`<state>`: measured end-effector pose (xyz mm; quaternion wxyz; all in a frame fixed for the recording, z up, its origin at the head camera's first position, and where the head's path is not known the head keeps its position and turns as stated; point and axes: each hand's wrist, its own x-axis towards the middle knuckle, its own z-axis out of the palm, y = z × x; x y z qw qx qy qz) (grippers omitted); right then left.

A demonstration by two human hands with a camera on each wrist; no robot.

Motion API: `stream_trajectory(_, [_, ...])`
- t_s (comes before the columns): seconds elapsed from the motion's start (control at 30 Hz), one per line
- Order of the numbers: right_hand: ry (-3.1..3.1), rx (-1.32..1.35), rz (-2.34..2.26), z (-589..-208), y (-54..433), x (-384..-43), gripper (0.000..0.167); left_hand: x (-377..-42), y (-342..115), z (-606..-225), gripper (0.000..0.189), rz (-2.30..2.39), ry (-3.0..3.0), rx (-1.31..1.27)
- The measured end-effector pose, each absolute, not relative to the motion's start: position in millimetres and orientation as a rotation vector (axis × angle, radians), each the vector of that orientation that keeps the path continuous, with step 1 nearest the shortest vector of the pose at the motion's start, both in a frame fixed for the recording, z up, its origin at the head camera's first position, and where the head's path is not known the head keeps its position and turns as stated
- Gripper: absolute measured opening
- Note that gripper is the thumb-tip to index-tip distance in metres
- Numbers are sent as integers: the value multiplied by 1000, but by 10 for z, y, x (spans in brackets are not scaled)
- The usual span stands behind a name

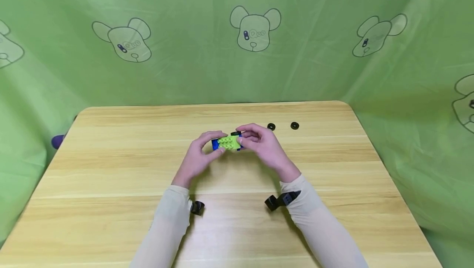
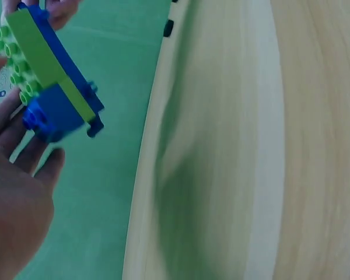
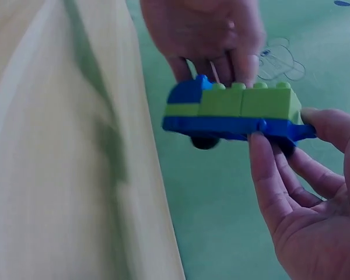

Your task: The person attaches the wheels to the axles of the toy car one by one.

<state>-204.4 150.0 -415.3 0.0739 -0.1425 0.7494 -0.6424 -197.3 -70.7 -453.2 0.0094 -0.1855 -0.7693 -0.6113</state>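
A toy car (image 1: 229,143) of lime-green and blue studded building blocks is held up between both hands over the table. My left hand (image 1: 198,154) has its thumb on the near side and its fingers behind, by the blue front block (image 2: 57,114). At the other end my right hand (image 1: 267,147) grips the car, thumb on the tail and fingers under the blue base (image 3: 216,126). A black wheel (image 1: 235,133) shows on the far side. Along the near side, a bare blue peg (image 3: 261,124) sticks out from the base.
Two loose black wheels, one nearer (image 1: 271,127) and one farther right (image 1: 294,125), lie on the wooden table (image 1: 237,231) towards its back edge. A green curtain (image 1: 192,78) with printed bear heads hangs behind and at both sides. Black wrist cameras (image 1: 272,202) are worn over the sleeves.
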Motion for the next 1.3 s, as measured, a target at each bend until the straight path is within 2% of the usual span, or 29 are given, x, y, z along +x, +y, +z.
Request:
stream_trajectory(0.13, [2190, -417, -1958, -4119, 1518, -2063, 33, -1903, -684, -4374, 45, -1897, -2416, -618])
stream_trajectory(0.3, [2186, -411, -1976, -4105, 1518, -2084, 33, -1834, -638, -4223, 43, -1868, -2426, -611])
stream_trajectory(0.53, [2124, -449, -2057, -4104, 1510, -2080, 32, -1970, -632, -4496, 43, -1995, -2340, -556])
stream_trajectory(0.77, [2095, -457, -2061, -4121, 1505, -2085, 30, -1963, -631, -4545, 42, -2204, -2163, -475])
stream_trajectory(1.03, [2153, -473, -2019, -4135, 1566, -2119, 26, -1984, -656, -4568, 51, -2319, -2079, -371])
stream_trajectory(1.3, [2690, -444, -1557, -4132, 1866, -2177, 25, -1996, -664, -4568, 50, -2333, -2132, -263])
